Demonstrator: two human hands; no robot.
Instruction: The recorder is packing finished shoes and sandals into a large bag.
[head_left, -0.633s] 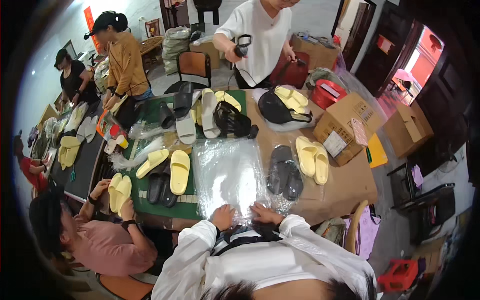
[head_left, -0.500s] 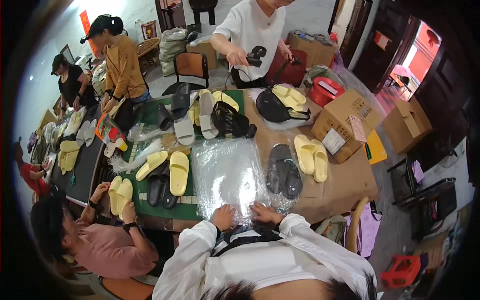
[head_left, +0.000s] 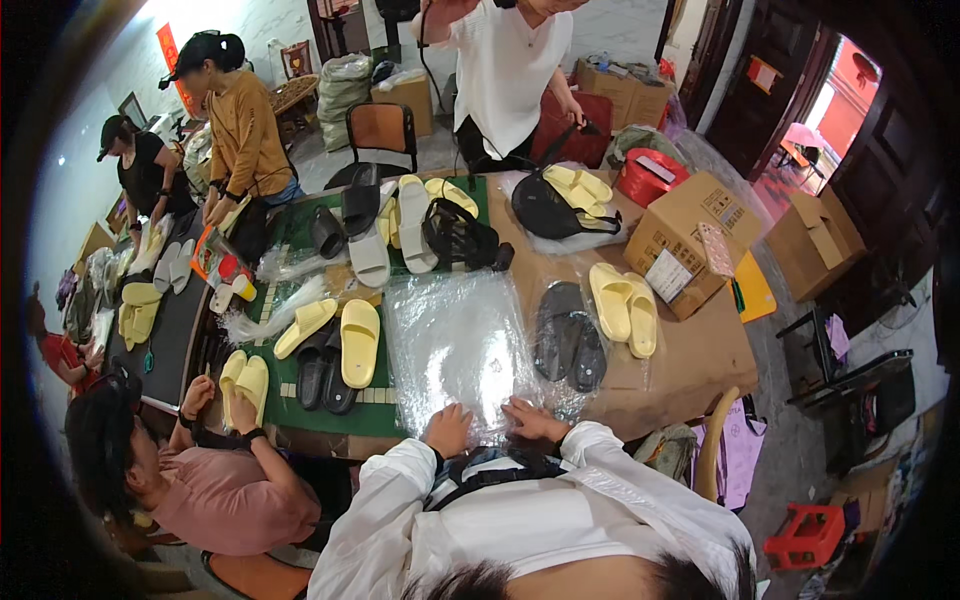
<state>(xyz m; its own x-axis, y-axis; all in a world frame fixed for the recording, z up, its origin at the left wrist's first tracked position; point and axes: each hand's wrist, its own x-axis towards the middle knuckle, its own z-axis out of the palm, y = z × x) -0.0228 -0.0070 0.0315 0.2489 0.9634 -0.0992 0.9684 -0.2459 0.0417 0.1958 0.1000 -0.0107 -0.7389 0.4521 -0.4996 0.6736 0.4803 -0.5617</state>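
My left hand [head_left: 448, 430] lies on the near left corner of a stack of clear plastic bags [head_left: 455, 335], its fingers resting on the film. Across from it, my right hand [head_left: 537, 420] spreads its fingers over the near right corner. Neither hand appears to hold anything. Left of the bags are a pair of black slippers [head_left: 338, 380] and yellow slippers [head_left: 359, 345]. On the right, a bagged black pair [head_left: 570, 335] and a yellow pair [head_left: 625, 310] lie on the brown table covering.
A cardboard box [head_left: 690, 245], a red roll [head_left: 650, 175] and a black waist bag [head_left: 560, 210] occupy the far right. Grey slippers [head_left: 370, 262] and a black mesh bag [head_left: 460, 238] lie farther back. A co-worker at my left handles yellow slippers [head_left: 244, 385]; another person stands opposite.
The person opposite has raised one arm, lifting a black object out of view. The co-worker at my left has shifted their hands on the yellow slippers. My hands have barely moved.
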